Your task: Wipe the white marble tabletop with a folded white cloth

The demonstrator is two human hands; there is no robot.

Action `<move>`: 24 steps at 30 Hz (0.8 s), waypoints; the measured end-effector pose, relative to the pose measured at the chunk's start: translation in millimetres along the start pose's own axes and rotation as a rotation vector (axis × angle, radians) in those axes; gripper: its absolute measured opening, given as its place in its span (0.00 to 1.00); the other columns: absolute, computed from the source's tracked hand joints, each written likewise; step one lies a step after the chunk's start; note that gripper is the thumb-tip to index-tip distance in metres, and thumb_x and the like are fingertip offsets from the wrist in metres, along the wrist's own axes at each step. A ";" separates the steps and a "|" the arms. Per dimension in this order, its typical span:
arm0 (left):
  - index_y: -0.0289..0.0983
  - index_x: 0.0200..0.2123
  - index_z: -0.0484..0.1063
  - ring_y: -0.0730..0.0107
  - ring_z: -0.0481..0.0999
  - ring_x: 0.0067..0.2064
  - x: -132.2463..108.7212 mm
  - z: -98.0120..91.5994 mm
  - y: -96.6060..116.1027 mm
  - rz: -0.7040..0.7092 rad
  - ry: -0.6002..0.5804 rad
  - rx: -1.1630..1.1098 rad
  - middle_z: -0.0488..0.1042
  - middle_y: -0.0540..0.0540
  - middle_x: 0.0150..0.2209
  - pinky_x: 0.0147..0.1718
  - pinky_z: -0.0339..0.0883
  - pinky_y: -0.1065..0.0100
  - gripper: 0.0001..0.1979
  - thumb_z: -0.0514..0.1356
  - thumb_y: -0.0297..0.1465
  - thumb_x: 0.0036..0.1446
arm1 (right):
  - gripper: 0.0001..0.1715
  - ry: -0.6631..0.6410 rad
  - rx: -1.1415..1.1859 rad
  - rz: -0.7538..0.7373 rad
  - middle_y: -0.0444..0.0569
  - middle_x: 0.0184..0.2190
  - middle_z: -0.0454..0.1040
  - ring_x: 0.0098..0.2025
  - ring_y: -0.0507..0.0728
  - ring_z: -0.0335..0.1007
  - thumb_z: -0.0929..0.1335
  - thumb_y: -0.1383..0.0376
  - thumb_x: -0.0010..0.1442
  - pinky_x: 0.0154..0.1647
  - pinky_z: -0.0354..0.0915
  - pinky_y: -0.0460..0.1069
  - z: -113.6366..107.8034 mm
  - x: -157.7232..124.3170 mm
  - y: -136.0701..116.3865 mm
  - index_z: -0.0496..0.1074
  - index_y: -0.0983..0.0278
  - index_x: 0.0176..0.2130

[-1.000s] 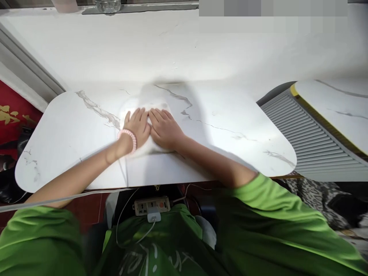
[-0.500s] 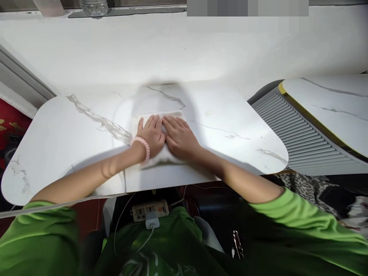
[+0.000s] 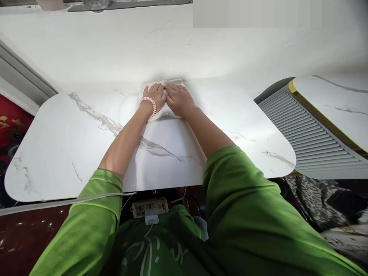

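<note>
A folded white cloth (image 3: 165,114) lies at the back of the white marble-patterned table (image 3: 74,142), close to the wall. My left hand (image 3: 156,94), with a pink coiled band (image 3: 151,102) around its wrist, rests flat on the left part of the cloth. Beside it, my right hand (image 3: 179,99) presses flat on the right part, its fingers stretched out. The two hands nearly touch at the fingertips. Most of the cloth's middle is hidden under them.
A white wall (image 3: 120,50) rises behind the table. To the right stands a ribbed grey counter (image 3: 324,130) with a yellow edge. A power strip (image 3: 138,209) with a white plug lies at my lap, and a pale cable (image 3: 97,197) runs along the table's front edge.
Both hands and the cloth have slid away from me, from the table's middle to its back edge by the wall. My arms are stretched out further.
</note>
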State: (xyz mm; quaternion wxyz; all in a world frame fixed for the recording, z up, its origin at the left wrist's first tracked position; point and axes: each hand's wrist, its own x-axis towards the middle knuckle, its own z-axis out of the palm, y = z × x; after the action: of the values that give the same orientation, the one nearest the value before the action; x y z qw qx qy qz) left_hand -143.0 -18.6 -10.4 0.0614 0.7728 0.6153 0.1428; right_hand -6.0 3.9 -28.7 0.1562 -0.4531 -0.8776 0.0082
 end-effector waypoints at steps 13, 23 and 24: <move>0.26 0.67 0.52 0.53 0.47 0.71 -168.0 -15.1 94.4 0.116 -0.171 0.136 0.50 0.35 0.70 0.68 0.38 0.46 0.29 0.43 0.33 0.66 | 0.34 0.006 -0.059 -0.097 0.66 0.65 0.61 0.68 0.66 0.53 0.51 0.63 0.67 0.68 0.52 0.63 -54.2 -189.1 -69.7 0.59 0.79 0.64; 0.24 0.67 0.52 0.55 0.49 0.70 -104.9 -0.1 109.5 0.171 -0.213 0.099 0.52 0.35 0.69 0.68 0.38 0.46 0.29 0.43 0.30 0.65 | 0.34 0.026 -0.088 -0.038 0.68 0.62 0.65 0.64 0.69 0.58 0.54 0.64 0.62 0.63 0.56 0.66 -46.5 -161.2 -10.8 0.62 0.79 0.61; 0.24 0.68 0.52 0.56 0.49 0.70 -87.4 2.4 106.3 0.168 -0.205 0.099 0.52 0.35 0.69 0.68 0.38 0.47 0.29 0.43 0.30 0.65 | 0.33 0.023 -0.089 -0.035 0.68 0.61 0.65 0.64 0.70 0.59 0.54 0.65 0.62 0.62 0.57 0.66 -44.2 -145.6 0.2 0.62 0.79 0.61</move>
State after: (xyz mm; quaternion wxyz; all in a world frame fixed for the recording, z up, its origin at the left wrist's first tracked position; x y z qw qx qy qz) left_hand -60.7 -128.1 3.3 0.0736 0.8343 0.5451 0.0375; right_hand 85.4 -117.8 -25.5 0.1458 -0.4444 -0.8830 -0.0389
